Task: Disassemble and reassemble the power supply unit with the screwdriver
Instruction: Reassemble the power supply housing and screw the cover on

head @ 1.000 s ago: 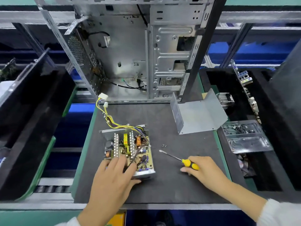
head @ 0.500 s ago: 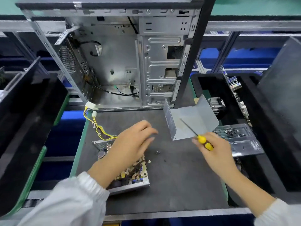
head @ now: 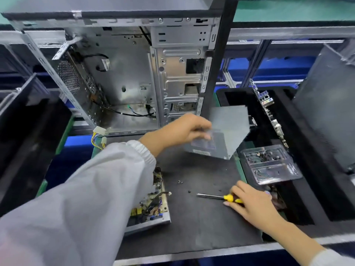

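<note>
Head view. The metal cover of the power supply unit, seen standing on the tabletop half a second ago, is now lifted clear of it and blurred by motion. It is gripped at its near-left edge by the left hand, fingers curled round the sheet. This is judged to mark the start of reassembly: the cover is probably being brought toward the open base.

The open base with its circuit board lies at the near-left of the tabletop, partly hidden by the left sleeve. The left arm is extended forward and across it, wrist level.

The screwdriver, raised half a second ago, is now held low against the tabletop. Its yellow handle is held in the grip of the right hand, shaft pointing left. Loose screws lie just beyond the tip.
</note>
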Demonstrator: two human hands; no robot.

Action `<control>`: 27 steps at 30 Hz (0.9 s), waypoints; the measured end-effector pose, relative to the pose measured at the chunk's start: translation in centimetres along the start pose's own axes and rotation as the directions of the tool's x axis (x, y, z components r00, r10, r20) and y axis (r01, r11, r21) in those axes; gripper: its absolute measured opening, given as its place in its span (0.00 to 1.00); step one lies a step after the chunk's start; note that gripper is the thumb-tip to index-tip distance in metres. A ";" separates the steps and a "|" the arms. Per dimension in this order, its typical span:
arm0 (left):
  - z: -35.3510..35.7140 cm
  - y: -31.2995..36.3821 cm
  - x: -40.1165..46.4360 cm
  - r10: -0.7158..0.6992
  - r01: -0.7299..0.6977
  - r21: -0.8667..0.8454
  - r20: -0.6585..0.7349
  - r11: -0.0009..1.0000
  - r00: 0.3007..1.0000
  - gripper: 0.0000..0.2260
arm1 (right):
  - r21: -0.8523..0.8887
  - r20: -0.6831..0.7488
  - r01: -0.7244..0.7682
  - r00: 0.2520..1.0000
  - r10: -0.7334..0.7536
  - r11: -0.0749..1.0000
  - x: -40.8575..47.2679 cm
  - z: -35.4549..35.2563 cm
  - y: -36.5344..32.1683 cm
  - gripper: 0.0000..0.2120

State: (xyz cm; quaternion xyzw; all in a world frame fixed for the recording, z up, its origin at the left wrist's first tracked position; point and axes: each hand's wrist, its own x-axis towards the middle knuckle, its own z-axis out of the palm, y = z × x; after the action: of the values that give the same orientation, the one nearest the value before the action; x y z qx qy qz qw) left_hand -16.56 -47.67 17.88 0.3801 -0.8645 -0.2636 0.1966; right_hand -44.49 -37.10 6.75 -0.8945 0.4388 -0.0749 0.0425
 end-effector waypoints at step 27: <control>-1.2 2.9 -22.9 -0.909 0.292 -0.939 -0.048 0.183 0.414 0.18 | 0.877 0.432 -0.427 0.902 -0.032 -0.221 13.4 -6.2 -14.0 0.21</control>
State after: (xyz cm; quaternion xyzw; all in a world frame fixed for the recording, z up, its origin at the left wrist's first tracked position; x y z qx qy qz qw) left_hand -3.03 -28.94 17.38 0.6312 -0.2492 -0.5516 0.4850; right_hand -26.58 -39.25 16.17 -0.4491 0.3481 -0.2392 0.7873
